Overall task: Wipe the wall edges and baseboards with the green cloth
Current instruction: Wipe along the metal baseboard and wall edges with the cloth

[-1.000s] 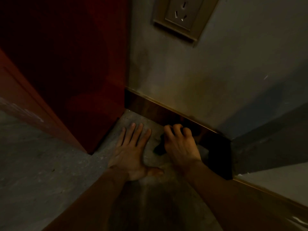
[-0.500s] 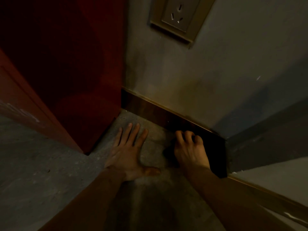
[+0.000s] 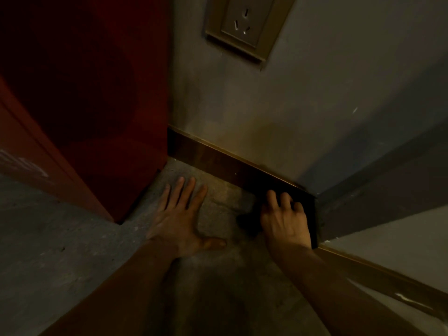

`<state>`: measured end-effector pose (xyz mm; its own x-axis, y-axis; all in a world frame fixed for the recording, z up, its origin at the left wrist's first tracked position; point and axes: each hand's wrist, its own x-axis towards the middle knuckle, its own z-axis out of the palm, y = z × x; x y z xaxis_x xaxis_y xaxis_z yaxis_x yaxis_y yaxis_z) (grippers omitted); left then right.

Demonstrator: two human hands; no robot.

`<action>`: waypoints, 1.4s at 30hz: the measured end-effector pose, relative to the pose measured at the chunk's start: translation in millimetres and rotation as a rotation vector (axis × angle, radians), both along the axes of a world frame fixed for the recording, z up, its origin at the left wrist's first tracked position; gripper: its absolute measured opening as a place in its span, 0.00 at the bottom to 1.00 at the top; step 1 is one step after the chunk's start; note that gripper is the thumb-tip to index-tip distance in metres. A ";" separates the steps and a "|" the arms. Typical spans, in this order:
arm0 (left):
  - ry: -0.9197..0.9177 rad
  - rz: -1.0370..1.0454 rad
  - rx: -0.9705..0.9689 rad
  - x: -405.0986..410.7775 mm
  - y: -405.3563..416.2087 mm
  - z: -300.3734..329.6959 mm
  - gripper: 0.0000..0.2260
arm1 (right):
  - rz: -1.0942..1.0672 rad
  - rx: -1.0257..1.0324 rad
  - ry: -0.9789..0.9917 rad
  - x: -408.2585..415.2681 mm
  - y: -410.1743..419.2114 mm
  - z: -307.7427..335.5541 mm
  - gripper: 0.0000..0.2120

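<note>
The light is dim. A dark wooden baseboard (image 3: pixel 213 158) with a brass top edge runs along the foot of the grey wall (image 3: pixel 278 112), down to an outer corner at the right. My right hand (image 3: pixel 284 220) is curled over a dark cloth (image 3: pixel 248 224), which looks almost black here, and presses it against the baseboard near that corner. Most of the cloth is hidden under the hand. My left hand (image 3: pixel 180 217) lies flat on the concrete floor (image 3: pixel 72 251), fingers spread, holding nothing.
A dark red door or panel (image 3: pixel 97 105) stands at the left and meets the wall at the inner corner. A wall socket (image 3: pixel 244 23) in a brass frame sits above. A second baseboard (image 3: pixel 388 282) runs on past the corner at the lower right.
My right hand has slid the cloth rightwards along the baseboard to the outer corner. My left hand has stayed planted on the floor.
</note>
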<state>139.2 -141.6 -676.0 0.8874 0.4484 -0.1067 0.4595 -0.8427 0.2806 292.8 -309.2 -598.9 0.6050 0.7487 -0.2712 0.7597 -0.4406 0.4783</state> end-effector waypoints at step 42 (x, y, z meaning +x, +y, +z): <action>-0.052 -0.318 0.093 0.2 -82.7 98.8 0.36 | 0.063 0.489 0.328 -79.1 -48.7 48.0 0.33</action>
<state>139.4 -224.3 -577.2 0.9876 0.1542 -0.0289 0.1568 -0.9646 0.2121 213.7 -357.9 -550.9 0.4986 0.8653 -0.0510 0.8651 -0.5004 -0.0331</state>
